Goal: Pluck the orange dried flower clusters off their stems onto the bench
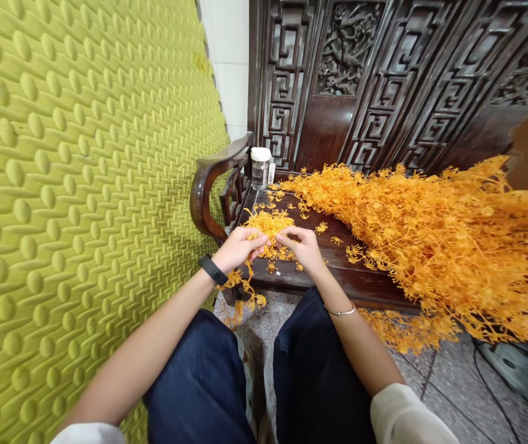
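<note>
My left hand [239,246] and my right hand [301,246] meet over the front of a dark wooden bench [360,280], fingers pinched together on small orange plastic pieces [270,251]. A string of orange pieces [244,285] dangles below my left hand, over the bench edge. A small heap of loose orange pieces [268,222] lies just beyond my hands. A black band circles my left wrist and a thin bracelet my right.
A huge pile of orange plastic sprigs [439,234] covers the bench to the right and spills to the floor. A clear jar with a white lid [260,166] stands by the armrest [208,185]. A yellow-green padded mat [83,185] fills the left.
</note>
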Demonstrator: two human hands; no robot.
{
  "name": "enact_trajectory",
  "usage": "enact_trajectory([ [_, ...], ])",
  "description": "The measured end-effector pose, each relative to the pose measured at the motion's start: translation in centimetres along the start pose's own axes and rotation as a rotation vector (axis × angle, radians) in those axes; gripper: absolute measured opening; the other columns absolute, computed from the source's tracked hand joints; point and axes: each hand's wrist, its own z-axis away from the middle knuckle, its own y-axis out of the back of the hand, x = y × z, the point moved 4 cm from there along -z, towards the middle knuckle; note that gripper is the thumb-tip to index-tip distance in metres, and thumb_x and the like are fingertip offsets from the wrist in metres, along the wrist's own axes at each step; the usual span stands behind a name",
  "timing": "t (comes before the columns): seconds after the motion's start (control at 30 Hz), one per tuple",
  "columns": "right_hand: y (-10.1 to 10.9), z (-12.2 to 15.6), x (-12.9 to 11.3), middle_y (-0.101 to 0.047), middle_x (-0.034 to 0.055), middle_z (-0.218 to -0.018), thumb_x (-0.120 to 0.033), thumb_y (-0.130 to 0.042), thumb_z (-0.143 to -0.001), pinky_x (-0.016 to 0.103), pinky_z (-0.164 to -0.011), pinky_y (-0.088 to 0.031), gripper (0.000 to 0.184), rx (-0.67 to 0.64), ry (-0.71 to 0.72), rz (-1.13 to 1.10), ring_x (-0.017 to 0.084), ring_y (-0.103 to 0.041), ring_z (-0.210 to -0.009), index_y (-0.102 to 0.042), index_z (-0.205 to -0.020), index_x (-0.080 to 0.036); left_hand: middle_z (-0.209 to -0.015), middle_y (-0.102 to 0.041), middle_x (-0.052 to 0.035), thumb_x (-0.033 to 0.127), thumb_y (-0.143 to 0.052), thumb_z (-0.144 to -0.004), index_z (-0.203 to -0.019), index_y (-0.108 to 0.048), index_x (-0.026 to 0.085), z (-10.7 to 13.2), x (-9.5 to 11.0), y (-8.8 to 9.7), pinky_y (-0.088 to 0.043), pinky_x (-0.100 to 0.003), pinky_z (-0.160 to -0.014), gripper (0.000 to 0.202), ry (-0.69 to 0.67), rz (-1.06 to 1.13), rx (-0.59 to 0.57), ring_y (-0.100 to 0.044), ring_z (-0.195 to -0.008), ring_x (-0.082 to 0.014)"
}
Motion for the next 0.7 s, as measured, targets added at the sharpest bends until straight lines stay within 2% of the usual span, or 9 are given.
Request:
enact_trajectory([
  [0.13, 0.2, -0.1, 0.5, -0.061, 0.0005, -0.058, -0.037, -0.067, -0.067, 0.027, -0.059, -0.042, 0.021, 0.138, -0.021, -0.025, 0.014, -0.054, -0.056, -0.063, -0.059, -0.017, -0.049, -0.047, 0.0044, 0.028, -0.053, -0.079, -0.066, -0.056, 0.011, -0.2, 0.3, -0.4, -0.028, -0.019, -0.043, 0.022, -0.033, -0.105, 0.022, -0.036, -0.041, -0.0047],
  [0.4, -0.3, -0.7, 1.7, -0.059, -0.0002, -0.055, -0.033, -0.065, -0.063, 0.026, -0.056, -0.042, 0.018, 0.261, -0.113, -0.104, 0.013, -0.053, -0.053, -0.061, -0.057, -0.018, -0.052, -0.048, 0.0024, 0.031, -0.051, -0.078, -0.064, -0.054, 0.012, -1.0, -0.3, -0.9, -0.029, -0.019, -0.045, 0.024, -0.052, -0.211, 0.061, -0.039, -0.047, -0.0066],
  [0.6, -0.1, -0.2, 1.3, -0.064, 0.0015, -0.064, -0.034, -0.06, -0.069, 0.027, -0.059, -0.044, 0.016, 0.431, -0.042, 0.03, 0.015, -0.055, -0.059, -0.064, -0.064, -0.018, -0.052, -0.046, 0.0032, 0.033, -0.052, -0.079, -0.065, -0.055, 0.012, -1.5, 0.1, -1.3, -0.028, -0.019, -0.045, 0.026, -0.086, -0.185, 0.066, -0.036, -0.045, -0.0059],
  [0.7, -0.2, -0.2, 1.4, -0.063, 0.0013, -0.062, -0.032, -0.06, -0.069, 0.027, -0.059, -0.043, 0.016, 0.458, -0.029, 0.035, 0.015, -0.054, -0.057, -0.065, -0.065, -0.018, -0.052, -0.046, 0.0028, 0.029, -0.051, -0.079, -0.064, -0.055, 0.012, -1.7, 0.4, -1.7, -0.029, -0.018, -0.045, 0.023, -0.074, -0.145, 0.069, -0.037, -0.046, -0.006],
])
